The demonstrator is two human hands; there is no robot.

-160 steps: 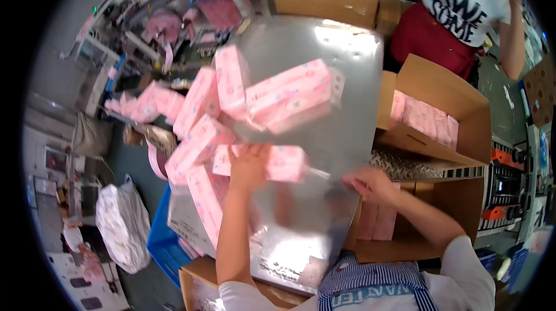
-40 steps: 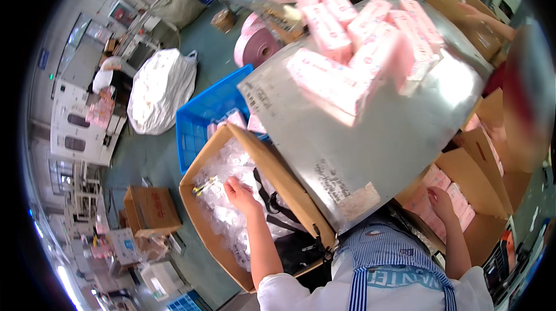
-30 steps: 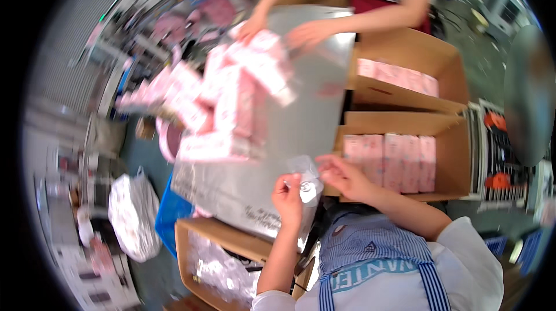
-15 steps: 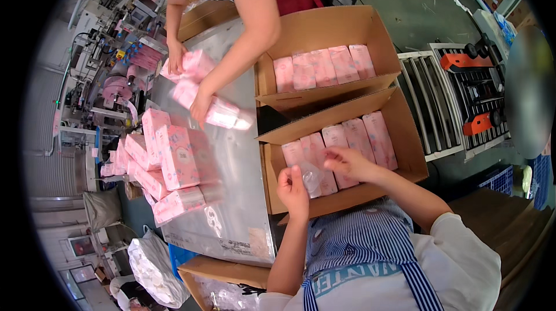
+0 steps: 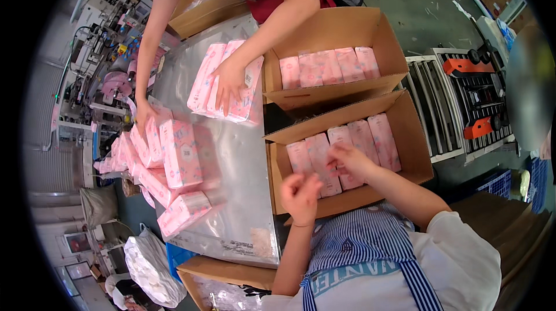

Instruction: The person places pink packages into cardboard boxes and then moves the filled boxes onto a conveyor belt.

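Observation:
My left hand [image 5: 301,197] hovers at the near left corner of the nearer cardboard box [image 5: 418,157]. Its fingers are curled and smeared by motion, so whether anything is in them does not show. Over the middle of that box is my right hand [image 5: 351,162], its fingers loosely bent and apart with nothing seen in them. Below the hands, pink printed tissue packs [image 5: 383,140] stand side by side in the box. Across the metal table [image 5: 240,195], a co-worker's one hand [image 5: 230,85] presses on several packs lying together. The co-worker's other hand [image 5: 145,115] touches the pile of packs [image 5: 180,154].
A second open carton [image 5: 359,21] with a row of pink packs adjoins mine on the far side. To the right runs a roller conveyor [image 5: 431,102] with orange-ended parts. A carton of clear plastic [image 5: 229,293] and a white sack [image 5: 152,270] are at the lower left.
The clear plastic between my hands is no longer seen. The co-worker has laid packs together near the table's far right edge, and one of their hands has moved left to the pile.

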